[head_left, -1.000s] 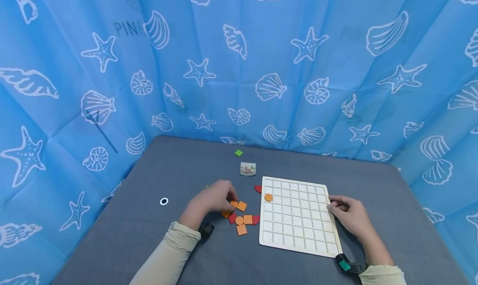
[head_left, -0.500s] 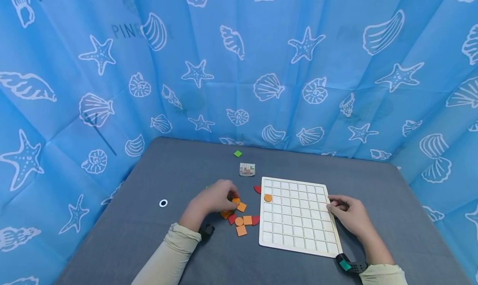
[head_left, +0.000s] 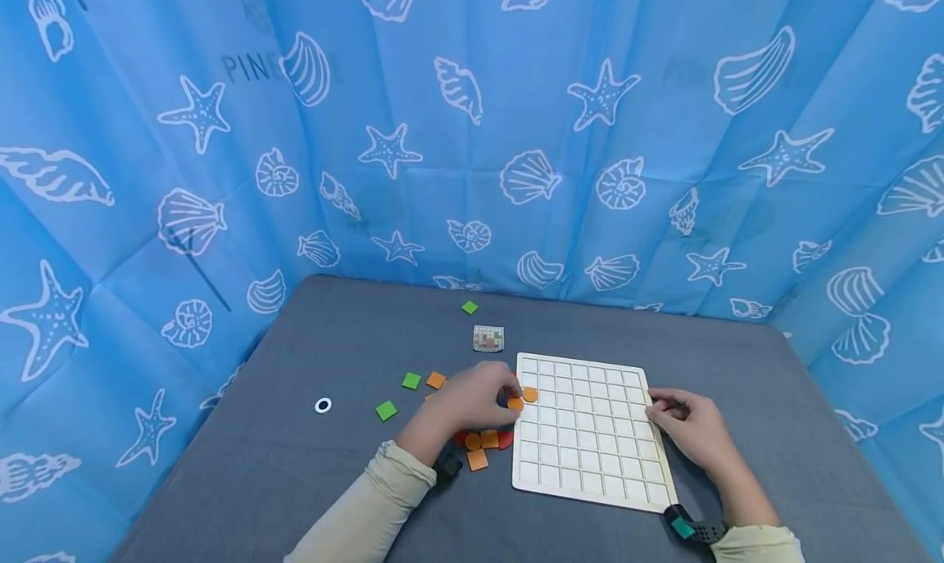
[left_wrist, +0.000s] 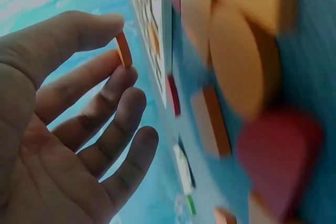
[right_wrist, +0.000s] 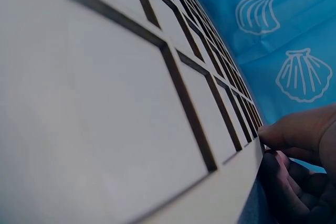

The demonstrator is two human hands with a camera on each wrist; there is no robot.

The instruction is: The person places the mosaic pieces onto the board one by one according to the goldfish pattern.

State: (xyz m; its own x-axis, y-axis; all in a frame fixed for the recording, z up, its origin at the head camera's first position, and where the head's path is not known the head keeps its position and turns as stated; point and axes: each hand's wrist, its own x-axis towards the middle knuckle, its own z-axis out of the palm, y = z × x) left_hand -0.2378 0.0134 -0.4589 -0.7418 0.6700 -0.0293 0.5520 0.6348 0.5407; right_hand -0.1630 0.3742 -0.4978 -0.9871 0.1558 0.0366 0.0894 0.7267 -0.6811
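Observation:
My left hand pinches an orange disc between thumb and fingertips, just by the left edge of a white grid board. In the left wrist view the disc stands on edge in that pinch, while the other fingers spread loosely. Another orange disc lies in a left-column cell of the board. With thumb and curled fingers, my right hand grips the board's right edge; the right wrist view shows the thumb against the rim. Below the left hand, orange and red pieces are partly hidden.
Green squares and an orange square lie left of the board. A small printed grid card sits behind, near another green piece. A white ring with a dark centre is farther left. A blue shell-print curtain borders the table.
My left hand has lifted the orange disc from among the loose pieces and carried it right to the board's left edge, uncovering green and orange squares. The right hand stays put.

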